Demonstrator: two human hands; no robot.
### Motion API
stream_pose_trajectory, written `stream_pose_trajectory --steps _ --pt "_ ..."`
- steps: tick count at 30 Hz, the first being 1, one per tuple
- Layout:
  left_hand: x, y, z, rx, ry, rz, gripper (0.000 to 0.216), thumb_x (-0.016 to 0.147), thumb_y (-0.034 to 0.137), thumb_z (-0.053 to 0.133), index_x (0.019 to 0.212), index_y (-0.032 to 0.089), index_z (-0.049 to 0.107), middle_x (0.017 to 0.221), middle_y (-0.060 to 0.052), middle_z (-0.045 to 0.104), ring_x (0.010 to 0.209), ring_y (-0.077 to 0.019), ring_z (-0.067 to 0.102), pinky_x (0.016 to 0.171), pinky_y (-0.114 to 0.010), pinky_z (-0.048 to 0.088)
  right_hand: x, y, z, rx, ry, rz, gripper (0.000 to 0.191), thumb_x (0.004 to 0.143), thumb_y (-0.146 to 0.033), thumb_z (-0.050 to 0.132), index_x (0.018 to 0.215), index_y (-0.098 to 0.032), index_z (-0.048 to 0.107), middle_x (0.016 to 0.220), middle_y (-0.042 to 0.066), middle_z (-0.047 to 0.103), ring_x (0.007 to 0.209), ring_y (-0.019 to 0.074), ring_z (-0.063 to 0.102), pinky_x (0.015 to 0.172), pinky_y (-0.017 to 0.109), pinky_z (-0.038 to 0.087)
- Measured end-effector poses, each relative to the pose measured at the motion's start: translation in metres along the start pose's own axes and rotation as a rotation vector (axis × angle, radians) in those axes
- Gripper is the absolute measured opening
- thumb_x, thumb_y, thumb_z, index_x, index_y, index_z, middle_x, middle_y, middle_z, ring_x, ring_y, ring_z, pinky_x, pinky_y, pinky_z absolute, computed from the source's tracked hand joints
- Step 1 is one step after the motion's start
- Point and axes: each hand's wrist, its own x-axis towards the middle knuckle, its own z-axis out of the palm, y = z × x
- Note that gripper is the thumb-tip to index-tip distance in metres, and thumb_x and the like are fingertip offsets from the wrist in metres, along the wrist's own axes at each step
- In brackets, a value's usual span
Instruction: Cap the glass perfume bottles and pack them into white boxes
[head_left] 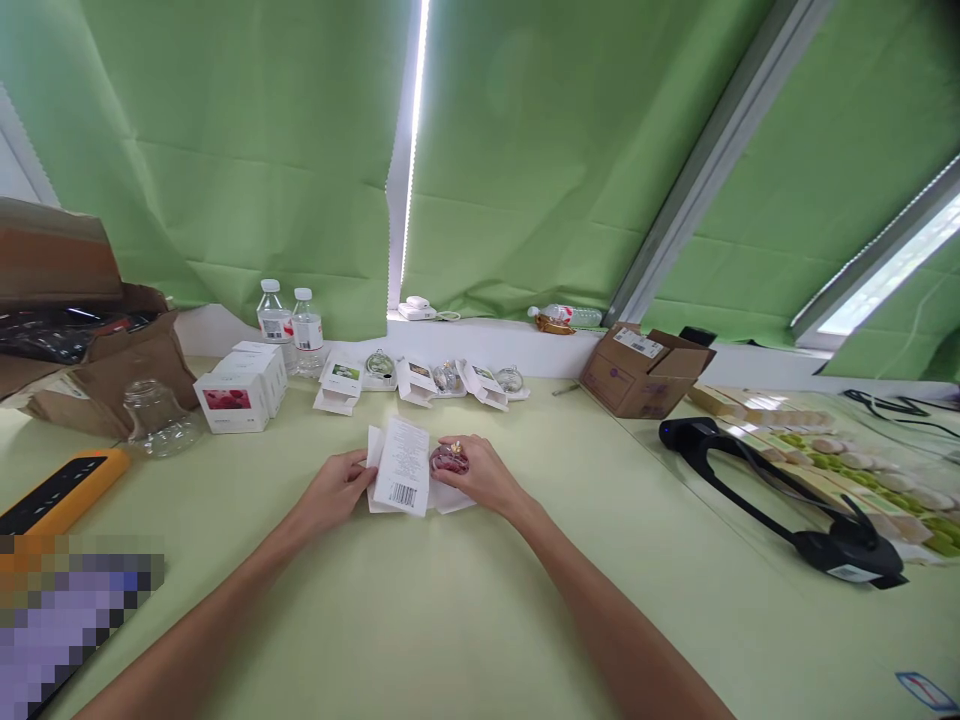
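My left hand (pixel 343 487) is closed on the left edge of an opened white carton (pixel 403 468), which has printed text and a barcode facing up. In my right hand (pixel 484 474) is a small round bottle (pixel 449 459), dark red with a gold-coloured top, held between thumb and fingers. It sits just right of the carton, over a white flap (pixel 454 499). Behind my hands, several opened white boxes lie in a row, among them a box with a green picture (pixel 344 376). Round clear bottles, such as this one (pixel 380 366), lie beside them.
Stacked white boxes (pixel 238 394), a clear jar (pixel 160 420) and two water bottles (pixel 307 335) stand at left, near an orange power strip (pixel 71 490). To the right are a cardboard box (pixel 643 372), a black headset (pixel 757 500) and trays of green and white items (pixel 862 470).
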Motion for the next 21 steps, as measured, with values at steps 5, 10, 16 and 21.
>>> stream_pose_trajectory --steps 5,10,16,21 --pt "-0.001 0.002 -0.001 -0.015 -0.016 0.003 0.051 0.082 0.049 0.054 0.12 0.015 0.062 0.103 -0.009 0.073 0.092 -0.0283 0.067 0.082 -0.036 0.05 0.0 -0.001 0.001 0.054 0.001 0.038 0.041 0.073 -0.038 0.069 0.109 -0.021 0.066 0.1 0.006 0.069 0.096 0.0236 0.06 0.078 0.032 0.048" --pt "-0.003 0.007 0.0 0.019 -0.039 -0.013 0.051 0.084 0.048 0.053 0.122 0.015 0.06 0.1 -0.008 0.074 0.091 -0.027 0.067 0.08 -0.033 0.049 0.003 0.004 0.0 0.079 0.058 0.077 0.028 0.073 -0.032 0.067 0.099 -0.021 0.068 0.094 0.004 0.07 0.086 0.0206 0.062 0.075 0.03 0.047" --pt "-0.005 0.009 0.006 0.067 -0.052 -0.038 0.053 0.085 0.047 0.051 0.127 0.015 0.057 0.088 -0.006 0.075 0.081 -0.0253 0.067 0.068 -0.03 0.047 0.008 0.013 0.002 0.067 0.127 0.125 0.023 0.073 -0.032 0.064 0.092 -0.019 0.067 0.086 0.003 0.07 0.077 0.0194 0.062 0.071 0.029 0.046" --pt "-0.006 0.013 0.014 0.046 -0.054 -0.021 0.049 0.084 0.046 0.051 0.12 0.014 0.061 0.09 -0.008 0.074 0.082 -0.0251 0.067 0.071 -0.031 0.048 0.01 0.015 0.004 0.035 0.172 0.137 0.02 0.073 -0.031 0.062 0.088 -0.02 0.066 0.084 0.002 0.069 0.077 0.018 0.06 0.07 0.027 0.044"
